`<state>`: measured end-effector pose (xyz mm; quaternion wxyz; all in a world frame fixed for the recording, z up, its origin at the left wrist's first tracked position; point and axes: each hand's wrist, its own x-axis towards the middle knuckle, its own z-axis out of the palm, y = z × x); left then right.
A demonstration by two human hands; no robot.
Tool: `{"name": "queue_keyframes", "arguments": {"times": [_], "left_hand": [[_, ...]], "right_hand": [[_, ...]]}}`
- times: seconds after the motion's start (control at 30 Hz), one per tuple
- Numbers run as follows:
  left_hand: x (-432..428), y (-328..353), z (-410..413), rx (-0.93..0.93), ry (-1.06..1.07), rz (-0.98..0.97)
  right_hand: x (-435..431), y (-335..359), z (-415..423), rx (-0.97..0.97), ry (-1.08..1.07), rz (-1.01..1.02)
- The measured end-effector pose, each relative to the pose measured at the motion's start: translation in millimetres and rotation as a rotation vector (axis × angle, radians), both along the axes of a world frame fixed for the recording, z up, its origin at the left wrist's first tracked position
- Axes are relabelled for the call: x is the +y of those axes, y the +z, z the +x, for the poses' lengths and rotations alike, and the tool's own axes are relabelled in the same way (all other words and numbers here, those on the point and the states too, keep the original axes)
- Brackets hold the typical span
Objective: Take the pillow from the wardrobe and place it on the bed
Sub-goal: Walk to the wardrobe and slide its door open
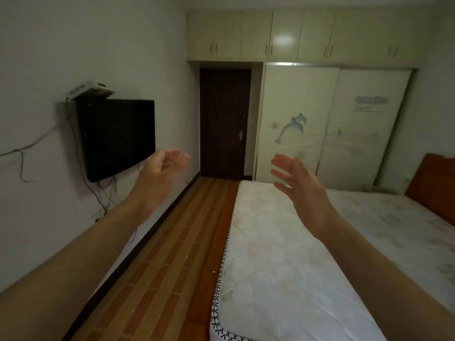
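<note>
Head view, our left grip (163, 166) and right grip (303, 187) both wide and empty in the air, bed (278, 262) under our right grip, shut wardrobe (344, 124) beyond it

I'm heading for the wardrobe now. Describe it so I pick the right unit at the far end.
Look past the bed to the room's end. Right of the dark wooden door and beneath the row of small overhead cupboards stands the wardrobe, two tall pale sliding panels, both closed. Unlike its plain neighbours, it carries blue dolphins on the left-hand panel.
</note>
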<state>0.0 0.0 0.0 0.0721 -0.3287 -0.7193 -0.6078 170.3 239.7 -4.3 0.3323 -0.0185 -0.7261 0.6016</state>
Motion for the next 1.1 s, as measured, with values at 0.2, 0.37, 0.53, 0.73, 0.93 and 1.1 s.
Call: {"name": "queue_keyframes", "arguments": {"times": [0.2,0.37,0.53,0.73,0.93,1.1], "left_hand": [[0.4,-16.8,-42.2,-0.066,0.043,0.008],[6.9,-14.6,-98.3,-0.037,0.081,-0.009],[9.5,-1.1,-160.0,-0.047,0.133,0.019],[-5.2,11.2,-235.9,-0.030,0.129,0.014],[-33.5,-3.8,-327.7,-0.018,0.074,0.013],[-63.2,-9.3,-408.9,-0.040,0.041,0.053]], "right_hand": [[-6.7,-19.1,-65.5,-0.018,0.049,-0.079],[8.0,-23.0,-137.7,0.018,0.067,-0.107],[22.0,-15.9,-217.5,0.038,0.075,-0.108],[13.7,-10.0,-301.2,0.039,0.097,-0.123],[-19.2,-22.9,-391.2,0.018,0.075,-0.127],[-52.5,-28.8,-459.0,0.033,0.051,-0.172]]}}
